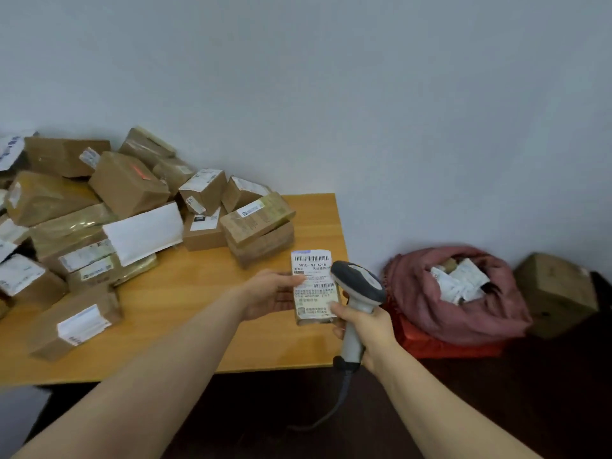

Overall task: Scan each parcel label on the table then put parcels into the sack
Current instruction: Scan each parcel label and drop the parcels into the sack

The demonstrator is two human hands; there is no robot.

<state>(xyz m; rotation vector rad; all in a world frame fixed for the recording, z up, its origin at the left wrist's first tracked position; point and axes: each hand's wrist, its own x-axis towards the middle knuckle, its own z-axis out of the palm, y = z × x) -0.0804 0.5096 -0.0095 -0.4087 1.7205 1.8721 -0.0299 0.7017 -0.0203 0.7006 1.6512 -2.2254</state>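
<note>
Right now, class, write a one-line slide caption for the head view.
Left hand holds a small white-labelled brown parcel; right hand grips a grey handheld barcode scanner.

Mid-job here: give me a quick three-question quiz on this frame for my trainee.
1. True or false: the sack already holds parcels.
2. Fill in: the right hand grips the ____.
3. The left hand holds: A a tape roll, B a labelled parcel, C nothing.

Key: 1 true; 2 scanner; 3 B.
</note>
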